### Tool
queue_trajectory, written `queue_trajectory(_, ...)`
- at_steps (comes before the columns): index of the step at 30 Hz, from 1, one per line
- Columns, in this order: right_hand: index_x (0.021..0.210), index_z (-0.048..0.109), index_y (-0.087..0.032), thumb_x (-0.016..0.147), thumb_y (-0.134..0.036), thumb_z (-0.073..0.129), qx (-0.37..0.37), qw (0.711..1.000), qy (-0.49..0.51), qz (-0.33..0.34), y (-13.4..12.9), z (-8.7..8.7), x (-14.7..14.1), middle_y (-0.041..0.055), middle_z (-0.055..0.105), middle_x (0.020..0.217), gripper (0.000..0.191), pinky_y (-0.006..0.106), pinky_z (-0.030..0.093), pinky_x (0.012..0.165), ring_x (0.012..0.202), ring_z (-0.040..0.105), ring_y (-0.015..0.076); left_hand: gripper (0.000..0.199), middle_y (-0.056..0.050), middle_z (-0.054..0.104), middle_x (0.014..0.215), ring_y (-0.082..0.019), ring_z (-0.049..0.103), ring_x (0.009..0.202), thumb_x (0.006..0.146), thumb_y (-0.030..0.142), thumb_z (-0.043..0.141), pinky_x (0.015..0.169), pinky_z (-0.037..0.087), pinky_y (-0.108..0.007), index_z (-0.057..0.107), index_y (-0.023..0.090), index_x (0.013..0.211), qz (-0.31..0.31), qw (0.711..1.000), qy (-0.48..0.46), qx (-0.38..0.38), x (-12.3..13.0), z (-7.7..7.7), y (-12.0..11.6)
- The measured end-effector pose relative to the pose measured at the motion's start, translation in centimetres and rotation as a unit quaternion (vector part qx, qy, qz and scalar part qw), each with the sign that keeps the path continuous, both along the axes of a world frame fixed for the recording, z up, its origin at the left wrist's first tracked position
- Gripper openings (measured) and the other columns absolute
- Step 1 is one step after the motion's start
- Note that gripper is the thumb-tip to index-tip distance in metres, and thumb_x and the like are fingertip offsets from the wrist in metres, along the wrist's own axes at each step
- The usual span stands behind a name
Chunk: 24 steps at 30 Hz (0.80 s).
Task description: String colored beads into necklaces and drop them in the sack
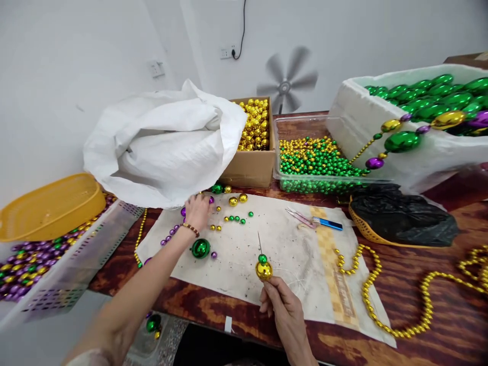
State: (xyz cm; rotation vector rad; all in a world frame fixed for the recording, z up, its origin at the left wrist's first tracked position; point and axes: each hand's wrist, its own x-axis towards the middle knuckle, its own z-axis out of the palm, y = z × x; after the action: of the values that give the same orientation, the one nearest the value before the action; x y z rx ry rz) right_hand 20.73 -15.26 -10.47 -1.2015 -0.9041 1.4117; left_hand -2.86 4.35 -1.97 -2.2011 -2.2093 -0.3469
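Note:
My right hand (282,310) is closed, thumb and fingers pinching just below a large shiny gold bead (264,270). A small green bead (263,258) sits on top of it, and a thin needle (260,241) sticks up out of both. My left hand (199,211), with a beaded bracelet at the wrist, reaches to the back left of the pale cloth (236,274). Its fingertips are hidden behind the hand, beside a purple bead (211,200). Nearer to me lie a large green bead (201,248) and a small purple bead (214,254).
Behind stand a white sack (168,152), a box of gold beads (247,168) and a clear bin (297,178). Scissors (301,217) and a blue-handled cutter (328,223) lie right on the cloth. A gold bead strand (404,333) curls right. At left stands a bead basket (76,274).

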Motion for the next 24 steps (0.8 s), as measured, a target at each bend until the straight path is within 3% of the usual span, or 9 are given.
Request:
queue_trajectory(2, 0.088, 0.065, -0.018, 0.088, -0.058, 0.061, -0.011, 1.000, -0.002, 0.015, 0.0, -0.1, 0.1, -0.0008, 0.059, 0.063, 0.040, 0.021, 0.041, 0.043, 0.045, 0.055, 0.0113, 0.035, -0.024, 0.066, 0.113, -0.040, 0.048, 0.115, 0.094, 0.034, 0.049, 0.091, 0.036, -0.053, 0.070, 0.009, 0.107, 0.008, 0.994, 0.110, 0.004, -1.4, -0.7, 2.3)
queue_trajectory(4, 0.089, 0.064, -0.019, 0.089, -0.059, 0.060, -0.016, 0.999, 0.000, 0.030, -0.1, -0.2, 0.1, -0.0006, 0.059, 0.064, 0.040, 0.021, 0.040, 0.044, 0.046, 0.054, 0.0112, 0.037, -0.024, 0.068, 0.109, -0.040, 0.047, 0.114, 0.094, 0.037, 0.048, 0.090, 0.034, -0.051, 0.071, 0.009, 0.102, -0.006, 0.990, 0.144, -0.004, -2.1, -1.5, 3.7)
queue_trajectory(9, 0.083, 0.067, -0.018, 0.092, -0.055, 0.059, 0.005, 0.997, 0.001, 0.071, -0.1, -0.2, 0.2, 0.0027, 0.063, 0.065, 0.040, 0.022, 0.042, 0.050, 0.054, 0.056, 0.0127, 0.032, -0.022, 0.071, 0.103, -0.038, 0.050, 0.113, 0.093, 0.033, 0.050, 0.092, 0.034, -0.051, 0.071, 0.010, 0.100, -0.016, 0.992, 0.123, -0.008, -2.1, -2.6, 4.6)
queue_trajectory(12, 0.084, 0.070, -0.017, 0.089, -0.056, 0.062, 0.009, 0.998, 0.017, 0.063, 0.0, -0.2, 0.3, 0.0058, 0.067, 0.071, 0.041, 0.022, 0.042, 0.049, 0.056, 0.059, 0.0144, 0.032, -0.019, 0.069, 0.112, -0.037, 0.052, 0.114, 0.092, 0.031, 0.052, 0.093, 0.037, -0.051, 0.066, 0.012, 0.114, -0.021, 0.995, 0.101, 0.001, -2.0, -2.2, 3.9)
queue_trajectory(15, 0.084, 0.073, -0.016, 0.087, -0.054, 0.066, 0.018, 0.998, 0.036, 0.042, 0.2, -0.3, 0.4, 0.0053, 0.066, 0.070, 0.038, 0.022, 0.040, 0.046, 0.053, 0.055, 0.0133, 0.038, -0.015, 0.064, 0.121, -0.029, 0.056, 0.114, 0.090, 0.030, 0.057, 0.097, 0.043, -0.045, 0.058, 0.015, 0.125, -0.086, 0.995, -0.037, 0.047, -1.6, -1.1, 1.9)
queue_trajectory(19, 0.074, 0.074, -0.018, 0.083, -0.048, 0.071, 0.042, 0.999, 0.024, 0.008, 0.4, -0.3, 0.2, 0.0018, 0.058, 0.066, 0.032, 0.022, 0.036, 0.044, 0.049, 0.047, 0.0107, 0.031, -0.009, 0.062, 0.112, -0.021, 0.061, 0.103, 0.088, 0.030, 0.064, 0.093, 0.052, -0.037, 0.061, 0.020, 0.118, -0.208, 0.922, -0.308, 0.110, 0.3, 0.5, -2.7)
queue_trajectory(21, 0.073, 0.075, -0.019, 0.084, -0.046, 0.071, 0.056, 0.998, 0.003, 0.005, 0.3, -0.3, 0.1, 0.0014, 0.057, 0.065, 0.029, 0.023, 0.036, 0.045, 0.051, 0.048, 0.0113, 0.031, -0.009, 0.062, 0.113, -0.021, 0.061, 0.105, 0.087, 0.028, 0.067, 0.093, 0.053, -0.036, 0.065, 0.023, 0.118, -0.224, 0.890, -0.382, 0.110, 1.5, 1.2, -5.1)
queue_trajectory(24, 0.080, 0.077, -0.021, 0.087, -0.042, 0.068, 0.076, 0.997, -0.026, -0.003, 0.0, -0.3, -0.1, 0.0011, 0.058, 0.067, 0.024, 0.023, 0.037, 0.049, 0.054, 0.050, 0.0123, 0.034, -0.008, 0.063, 0.115, -0.020, 0.061, 0.106, 0.084, 0.025, 0.071, 0.094, 0.053, -0.034, 0.070, 0.026, 0.118, -0.202, 0.854, -0.467, 0.110, 3.1, 1.9, -7.6)
